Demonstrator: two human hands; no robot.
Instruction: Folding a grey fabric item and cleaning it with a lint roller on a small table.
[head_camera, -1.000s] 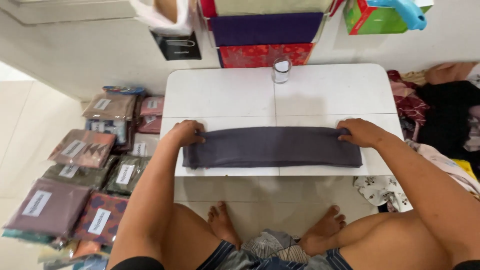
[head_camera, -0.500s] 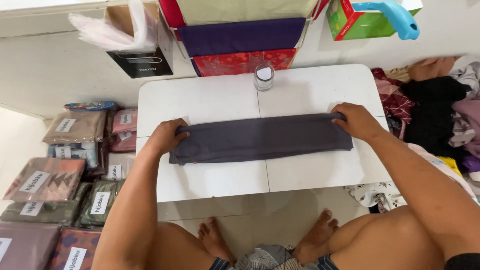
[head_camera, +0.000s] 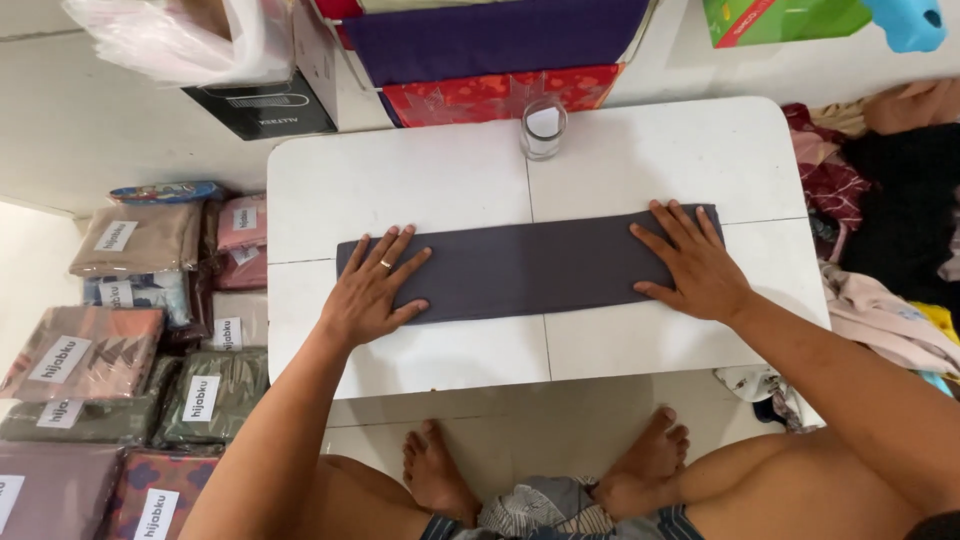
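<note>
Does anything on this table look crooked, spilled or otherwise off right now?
Nothing stands out. The folded grey cloth lies flat in a tidy strip across the white table, left hand and right hand pressing its ends. The glass stands upright, nothing spilled.

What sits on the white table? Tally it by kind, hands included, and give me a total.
On the white table:
Folded grey cloth: 1
Clear glass: 1
Hands lying flat on the cloth: 2, the left hand and the right hand
Total: 4
</note>
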